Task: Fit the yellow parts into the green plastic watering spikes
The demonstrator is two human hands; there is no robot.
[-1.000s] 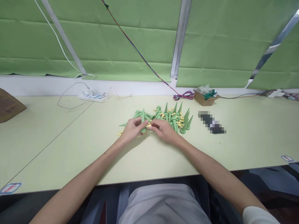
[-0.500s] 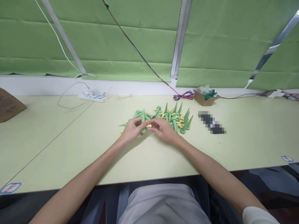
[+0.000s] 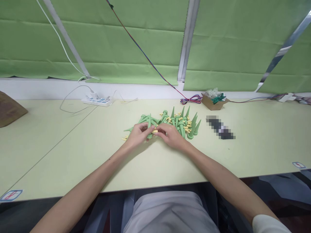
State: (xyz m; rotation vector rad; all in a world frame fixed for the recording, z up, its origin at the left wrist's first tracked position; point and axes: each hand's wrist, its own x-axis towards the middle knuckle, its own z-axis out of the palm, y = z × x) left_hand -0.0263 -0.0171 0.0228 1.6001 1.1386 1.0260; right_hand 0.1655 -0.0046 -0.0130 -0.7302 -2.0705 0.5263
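Fingers [image 3: 147,130] barely shifted: left hand [image 3: 137,135] grips green spike [image 3: 149,121], right hand [image 3: 171,135] pinches yellow piece [image 3: 155,131]; handling seems unfinished.

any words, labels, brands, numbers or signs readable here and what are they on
No text can be read for certain.
Left sticker on the table: red mark in a blue border, too blurred to read.
Right sticker on the table: reddish mark, too small to read.
Dark object: pixelated, so any print is hidden.

No readable text: left sticker [image 3: 11,195] and right sticker [image 3: 298,165] on the table [image 3: 170,165] bear illegible marks.
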